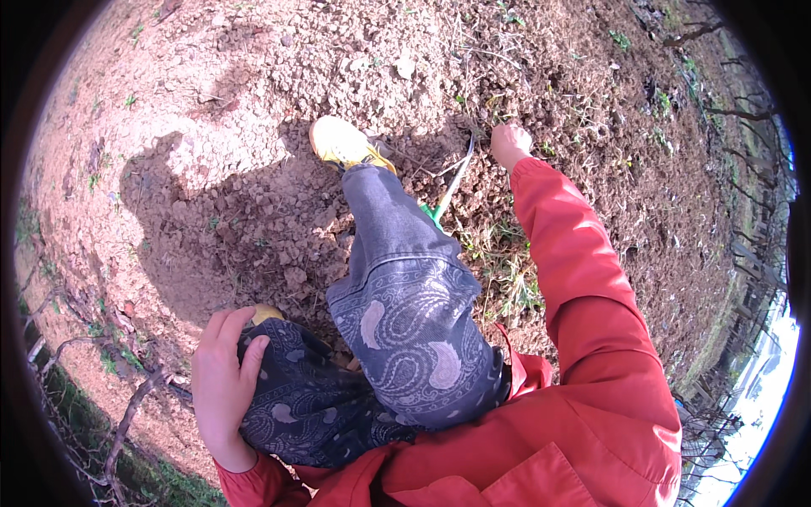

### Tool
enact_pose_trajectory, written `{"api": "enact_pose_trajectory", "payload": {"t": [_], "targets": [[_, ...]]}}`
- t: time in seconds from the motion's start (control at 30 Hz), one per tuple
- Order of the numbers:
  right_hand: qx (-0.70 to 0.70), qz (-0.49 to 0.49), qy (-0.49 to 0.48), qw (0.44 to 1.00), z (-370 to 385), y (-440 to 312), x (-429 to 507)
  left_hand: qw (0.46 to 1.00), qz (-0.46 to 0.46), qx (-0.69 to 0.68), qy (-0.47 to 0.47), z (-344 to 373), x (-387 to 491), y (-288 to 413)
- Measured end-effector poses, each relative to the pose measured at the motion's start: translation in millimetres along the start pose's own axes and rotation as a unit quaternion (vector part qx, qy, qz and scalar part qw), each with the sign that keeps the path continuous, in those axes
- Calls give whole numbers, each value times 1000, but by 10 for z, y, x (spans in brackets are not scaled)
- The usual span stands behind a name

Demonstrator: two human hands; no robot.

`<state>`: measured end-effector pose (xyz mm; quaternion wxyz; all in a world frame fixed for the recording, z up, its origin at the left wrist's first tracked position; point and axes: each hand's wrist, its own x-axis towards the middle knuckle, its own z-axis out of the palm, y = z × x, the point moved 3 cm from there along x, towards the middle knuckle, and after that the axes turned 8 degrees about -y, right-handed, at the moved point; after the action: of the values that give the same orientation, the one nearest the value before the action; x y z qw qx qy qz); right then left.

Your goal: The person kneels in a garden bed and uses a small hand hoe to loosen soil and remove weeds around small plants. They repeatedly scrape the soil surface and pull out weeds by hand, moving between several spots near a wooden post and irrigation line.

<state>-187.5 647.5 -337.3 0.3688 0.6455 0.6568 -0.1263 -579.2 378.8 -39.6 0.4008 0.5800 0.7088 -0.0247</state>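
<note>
My left hand [225,374] rests on my knee in dark paisley-patterned trousers [405,329], its fingers slightly apart and holding nothing. My right hand [510,144] reaches down to the weedy soil with its fingers curled; whether it grips some of the weeds there cannot be told. Just left of it, a slim hand tool [457,180] with a metal blade or shaft and a green and pale handle lies on the soil, its near end partly hidden by my leg. Small green and dry weeds [516,282] grow between my leg and right sleeve.
Cloddy brown soil [222,234] surrounds me, with my shadow across its left part. My yellow shoe [345,144] stands ahead; the other is mostly hidden behind the knee. Bare branches [130,412] spread at the lower left, and more branches [738,114] stand along the right rim.
</note>
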Motion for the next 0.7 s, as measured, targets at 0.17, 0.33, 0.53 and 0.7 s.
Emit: {"api": "enact_pose_trajectory", "payload": {"t": [0.17,0.33,0.53,0.7], "targets": [[29,16,-37,999,-31,3,-4,1000,3,6,13,-3,-19,8],[69,7,-31,997,-68,84,-69,1000,1,-2,13,-18,-53,0],[84,-1,-35,996,-17,288,-381,999,24,-2,36,-10,-92,-16],[94,6,-60,994,78,473,-677,998,45,-3,41,-16,-145,-34]]}}
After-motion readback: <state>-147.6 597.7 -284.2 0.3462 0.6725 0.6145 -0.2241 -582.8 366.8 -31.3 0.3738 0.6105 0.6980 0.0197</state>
